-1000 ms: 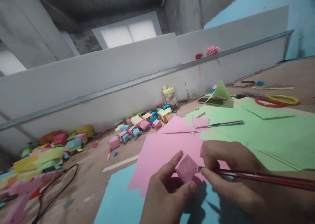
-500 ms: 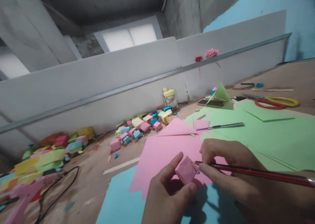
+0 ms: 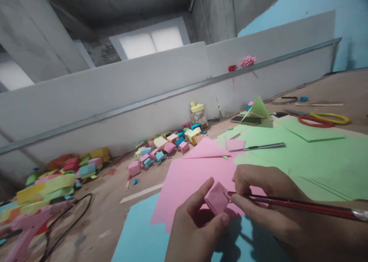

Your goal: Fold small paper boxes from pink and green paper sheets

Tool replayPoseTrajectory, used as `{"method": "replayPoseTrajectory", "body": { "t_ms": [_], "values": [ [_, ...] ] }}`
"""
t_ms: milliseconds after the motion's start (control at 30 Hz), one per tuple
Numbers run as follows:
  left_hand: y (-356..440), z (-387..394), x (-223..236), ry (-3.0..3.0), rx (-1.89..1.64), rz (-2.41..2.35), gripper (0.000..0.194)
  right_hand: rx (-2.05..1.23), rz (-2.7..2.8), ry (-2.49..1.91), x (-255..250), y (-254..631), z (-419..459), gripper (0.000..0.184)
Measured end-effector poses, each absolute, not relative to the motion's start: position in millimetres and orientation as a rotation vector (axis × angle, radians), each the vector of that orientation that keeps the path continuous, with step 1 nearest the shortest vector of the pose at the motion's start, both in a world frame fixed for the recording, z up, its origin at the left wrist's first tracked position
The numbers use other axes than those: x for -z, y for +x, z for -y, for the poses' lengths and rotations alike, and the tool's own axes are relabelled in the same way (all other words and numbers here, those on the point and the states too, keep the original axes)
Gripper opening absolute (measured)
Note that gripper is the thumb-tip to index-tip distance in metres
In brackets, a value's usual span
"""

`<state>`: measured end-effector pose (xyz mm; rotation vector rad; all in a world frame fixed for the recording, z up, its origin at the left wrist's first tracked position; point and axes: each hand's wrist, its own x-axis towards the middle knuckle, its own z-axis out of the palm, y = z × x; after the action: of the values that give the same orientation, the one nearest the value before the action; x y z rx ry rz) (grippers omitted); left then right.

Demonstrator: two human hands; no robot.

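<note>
My left hand (image 3: 198, 223) grips a small folded pink paper cube (image 3: 217, 197) between its thumb and fingers. Pinched in my right hand (image 3: 267, 200) is a red-and-black striped pencil (image 3: 301, 205), whose end toward the cube meets the cube's right side. A metal ferrule shows at the pencil's other end. Beneath both hands lie pink paper sheets (image 3: 184, 185) and a blue sheet (image 3: 138, 231). Fingers partly hide the cube's lower edge and right side.
Small coloured paper boxes (image 3: 169, 148) are heaped beyond the hands, near a yellow-lidded jar (image 3: 199, 115). Far left are more paper boxes (image 3: 60, 183) and a pink glue gun (image 3: 28, 223) with its cord. A craft knife (image 3: 258, 147), green paper (image 3: 304, 158), a phone (image 3: 245, 120) and scissors (image 3: 319, 120) lie to the right.
The pencil's near end has shifted slightly left and down against the cube's right side, my right hand moving with it. My left hand and the cube have stayed nearly still.
</note>
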<state>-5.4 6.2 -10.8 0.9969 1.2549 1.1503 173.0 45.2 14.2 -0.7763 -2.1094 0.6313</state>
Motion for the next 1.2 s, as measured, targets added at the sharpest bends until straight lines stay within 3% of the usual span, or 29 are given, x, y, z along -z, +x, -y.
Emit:
{"method": "replayPoseTrajectory", "body": {
  "t_ms": [200, 667, 1200],
  "values": [
    [-3.6, -5.3, 8.2, 0.936, -1.155, -1.222, 0.086, -0.519, 2.103, -0.759, -13.2, 172.3, -42.4, 0.022],
    [-4.6, -7.1, 17.2, 0.941, -1.130, -1.226, 0.085, -0.837, 2.116, -0.686, -4.5, 172.0, -38.7, 0.015],
    [-1.7, -6.8, 14.0, 0.927, -1.137, -1.215, 0.086, -0.781, 2.098, -0.434, 0.4, 167.7, -47.8, 0.011]
  ]
}}
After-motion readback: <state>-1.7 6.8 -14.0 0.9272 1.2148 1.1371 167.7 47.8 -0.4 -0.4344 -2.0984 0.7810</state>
